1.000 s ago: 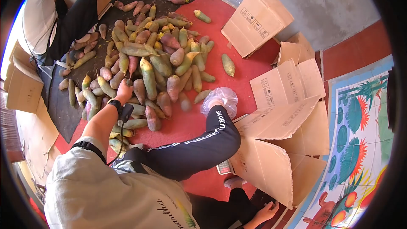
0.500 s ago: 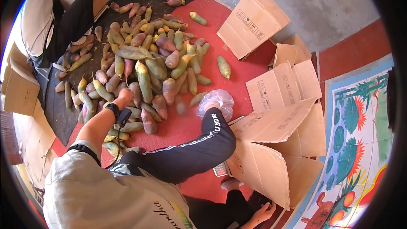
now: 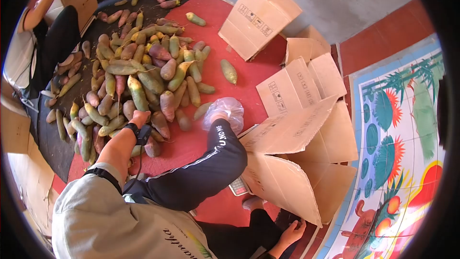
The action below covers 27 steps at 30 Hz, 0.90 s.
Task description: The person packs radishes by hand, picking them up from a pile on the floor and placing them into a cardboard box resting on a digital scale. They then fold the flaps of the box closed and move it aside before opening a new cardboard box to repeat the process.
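Note:
My left hand (image 3: 140,117), with a dark band and device at the wrist, is closed at the lower end of a long green-and-yellow radish (image 3: 137,93) at the near side of the pile. Its fingertips are partly hidden. A pink radish (image 3: 120,86) with a thin root lies just left of it. The heap of green, pink and purple radishes (image 3: 151,81) spreads beyond. At the lower right, my right hand (image 3: 292,232) hangs near my bent leg and a box flap, fingers loosely bent and apart, nothing visible in it.
Open cardboard boxes (image 3: 282,177) stand at my right, others (image 3: 258,19) further back. A clear plastic bag (image 3: 223,115) covers my left foot. A calculator (image 3: 238,187) lies beside the near box. Another person (image 3: 57,38) sits at the far left. A painted tile wall (image 3: 393,153) borders the right.
The view has shifted, so the scene sits further left. My left hand has moved right, from beside the pink radish's root to the green-and-yellow one. A radish blurred by motion near the bag now lies still.

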Available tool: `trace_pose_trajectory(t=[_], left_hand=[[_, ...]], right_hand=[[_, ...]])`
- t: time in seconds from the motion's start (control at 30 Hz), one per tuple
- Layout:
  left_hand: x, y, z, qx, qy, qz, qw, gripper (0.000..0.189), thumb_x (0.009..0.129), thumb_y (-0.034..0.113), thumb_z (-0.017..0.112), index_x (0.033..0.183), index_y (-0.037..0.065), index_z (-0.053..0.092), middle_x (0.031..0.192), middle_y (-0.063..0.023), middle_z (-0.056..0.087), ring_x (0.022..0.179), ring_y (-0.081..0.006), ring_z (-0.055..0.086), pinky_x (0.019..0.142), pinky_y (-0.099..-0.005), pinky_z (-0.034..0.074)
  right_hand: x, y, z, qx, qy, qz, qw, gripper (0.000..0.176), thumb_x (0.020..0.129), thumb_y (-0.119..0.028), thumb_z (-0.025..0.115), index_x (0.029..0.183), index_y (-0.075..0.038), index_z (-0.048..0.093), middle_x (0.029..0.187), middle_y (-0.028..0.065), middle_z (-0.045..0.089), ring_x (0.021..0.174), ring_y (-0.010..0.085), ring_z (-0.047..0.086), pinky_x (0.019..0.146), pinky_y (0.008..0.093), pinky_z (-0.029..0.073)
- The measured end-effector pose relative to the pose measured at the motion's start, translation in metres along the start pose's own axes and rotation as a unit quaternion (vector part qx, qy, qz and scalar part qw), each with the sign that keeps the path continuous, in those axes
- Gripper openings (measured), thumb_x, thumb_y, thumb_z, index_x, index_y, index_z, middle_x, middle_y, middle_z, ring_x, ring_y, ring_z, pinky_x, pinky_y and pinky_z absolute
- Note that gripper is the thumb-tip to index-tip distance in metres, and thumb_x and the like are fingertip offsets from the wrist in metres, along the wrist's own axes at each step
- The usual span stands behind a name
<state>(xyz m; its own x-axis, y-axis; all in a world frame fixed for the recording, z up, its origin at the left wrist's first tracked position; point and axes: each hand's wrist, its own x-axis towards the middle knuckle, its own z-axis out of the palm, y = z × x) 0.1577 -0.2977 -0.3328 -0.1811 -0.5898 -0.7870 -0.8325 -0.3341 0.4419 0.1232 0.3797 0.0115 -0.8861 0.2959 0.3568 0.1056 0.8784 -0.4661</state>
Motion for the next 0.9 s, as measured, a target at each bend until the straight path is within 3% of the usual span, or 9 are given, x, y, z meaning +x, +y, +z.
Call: trace_pose_trajectory(t=[0.03,0.07,0.17,0.23,0.3,0.43,0.47,0.6,0.9], left_hand=[[-0.018,0.009,-0.009,-0.066,-0.057,-0.007,0.996,0.054,0.076,0.038,0.068,0.108,-0.001,0.051,0.106,-0.0152,0.059,0.096,-0.0215,0.059,0.081,-0.0342,0.047],[0.085,-0.028,0.013,-0.019,-0.122,0.051,0.991,0.041,0.078,0.034,0.066,0.099,0.000,0.058,0.096,-0.0129,0.062,0.078,-0.0223,0.062,0.066,-0.0360,0.051],[-0.040,0.023,-0.020,-0.148,-0.079,0.039,0.985,0.036,0.080,0.031,0.064,0.098,0.001,0.060,0.089,-0.0105,0.063,0.065,-0.0254,0.061,0.054,-0.0369,0.051],[-0.058,0.026,-0.033,-0.184,-0.125,0.059,0.973,0.032,0.080,0.030,0.064,0.097,0.003,0.060,0.086,-0.0087,0.063,0.064,-0.0260,0.061,0.054,-0.0374,0.050],[-0.057,0.026,-0.047,-0.192,-0.175,0.011,0.966,0.039,0.077,0.037,0.067,0.104,0.011,0.055,0.092,-0.0082,0.058,0.083,-0.0235,0.056,0.066,-0.0381,0.045],[-0.086,0.028,-0.070,-0.167,-0.208,-0.002,0.964,0.036,0.078,0.041,0.065,0.100,0.013,0.056,0.091,-0.0036,0.059,0.077,-0.0201,0.055,0.067,-0.0361,0.043],[-0.103,0.029,-0.076,-0.166,-0.229,0.022,0.959,0.029,0.080,0.042,0.062,0.090,0.015,0.057,0.081,0.0015,0.061,0.070,-0.0152,0.055,0.062,-0.0292,0.043],[-0.143,0.032,-0.086,-0.224,-0.247,0.020,0.942,0.028,0.080,0.043,0.061,0.084,0.015,0.056,0.074,0.0016,0.058,0.059,-0.0132,0.047,0.058,-0.0276,0.040],[-0.216,0.063,-0.082,-0.254,-0.321,0.061,0.911,0.028,0.080,0.040,0.061,0.083,0.014,0.053,0.068,-0.0004,0.054,0.058,-0.0148,0.045,0.059,-0.0274,0.037]], right_hand=[[-0.002,-0.006,-0.001,-0.001,0.005,0.004,1.000,0.029,0.082,-0.006,0.051,0.109,0.005,0.054,0.082,0.0136,0.057,0.065,0.0214,0.054,0.058,0.0306,0.045],[-0.002,-0.010,-0.001,0.018,0.006,0.007,1.000,0.029,0.082,-0.005,0.051,0.109,0.005,0.054,0.082,0.0137,0.057,0.065,0.0216,0.054,0.058,0.0311,0.045],[-0.002,-0.009,-0.001,0.023,0.013,-0.007,1.000,0.027,0.083,-0.005,0.052,0.108,0.006,0.054,0.081,0.0130,0.057,0.065,0.0190,0.054,0.057,0.0290,0.046],[-0.001,-0.002,0.002,0.009,0.020,-0.022,1.000,0.026,0.084,-0.005,0.052,0.107,0.007,0.054,0.081,0.0121,0.057,0.064,0.0162,0.055,0.056,0.0264,0.047],[-0.001,0.012,0.006,-0.005,0.026,-0.071,0.997,0.025,0.084,-0.005,0.052,0.105,0.007,0.054,0.083,0.0130,0.057,0.065,0.0167,0.056,0.056,0.0266,0.048],[-0.001,0.002,0.009,0.025,0.039,-0.076,0.996,0.023,0.084,-0.005,0.052,0.104,0.007,0.054,0.085,0.0139,0.058,0.067,0.0172,0.057,0.055,0.0263,0.048],[-0.001,-0.001,0.007,0.023,0.030,-0.068,0.997,0.023,0.083,-0.005,0.053,0.103,0.007,0.055,0.086,0.0146,0.058,0.069,0.0185,0.058,0.057,0.0274,0.048],[-0.003,-0.030,-0.001,0.018,0.047,-0.089,0.995,0.024,0.081,-0.004,0.054,0.103,0.007,0.055,0.089,0.0161,0.059,0.072,0.0223,0.059,0.064,0.0315,0.049],[-0.003,-0.022,0.004,0.071,0.060,-0.053,0.994,0.022,0.079,-0.004,0.056,0.099,0.004,0.058,0.088,0.0155,0.059,0.072,0.0242,0.060,0.066,0.0328,0.049]])
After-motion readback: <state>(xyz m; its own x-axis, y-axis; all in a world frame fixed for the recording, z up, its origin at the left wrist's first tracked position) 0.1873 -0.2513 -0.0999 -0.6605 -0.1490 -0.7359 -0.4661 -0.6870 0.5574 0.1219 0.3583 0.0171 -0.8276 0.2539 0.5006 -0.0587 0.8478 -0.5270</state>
